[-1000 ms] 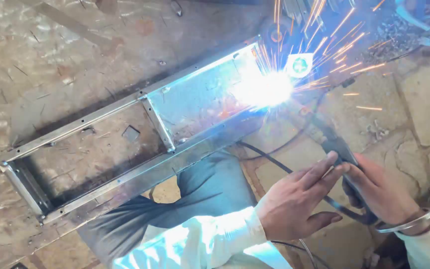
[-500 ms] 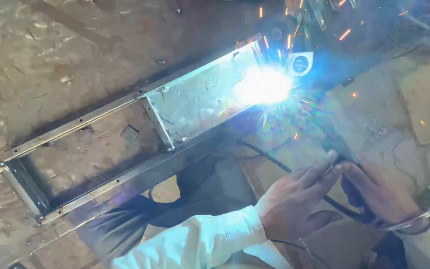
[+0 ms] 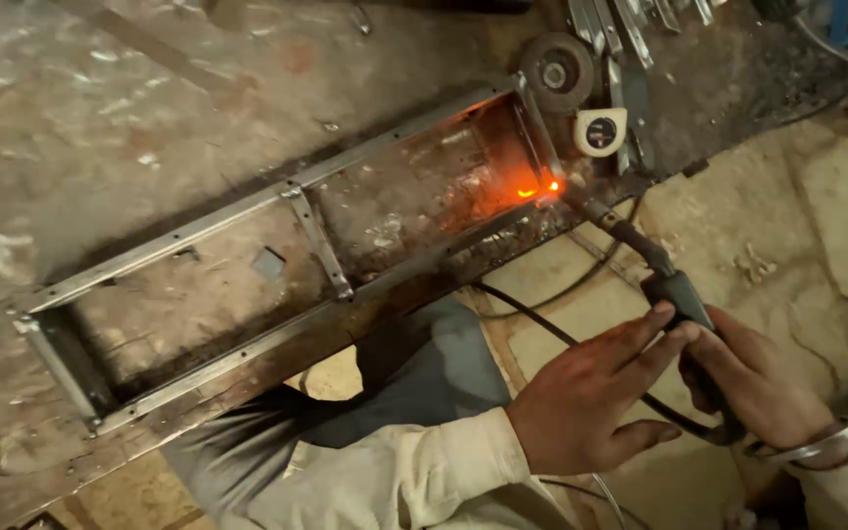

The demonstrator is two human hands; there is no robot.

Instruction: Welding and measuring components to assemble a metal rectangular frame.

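At the far-right corner of the steel frame, the arc is out: the white flare and sparks seen half a sec ago are gone, leaving only an orange glow at the weld spot, where the frame's end piece meets its near rail. The hot metal is cooling and the joint can now be seen without glare. Electrode holder w/ its rod tip sits just beside that glow, about where it was before.

Right hand is wrapped around the holder's dark handle, fingers closed on it, a metal bangle at the wrist. Left hand lies alongside, fingers stretched and mostly open, tips touching the holder's upper part to steady it, not clasping it. Hands have barely shifted vs. earlier frames.

Black cable runs from the holder back under the left forearm. Frame lies flat on the stained floor, w/ a cross-bar near its middle. Just past the welded corner lie a grinding disc and a small round white item; metal strips lie near them.
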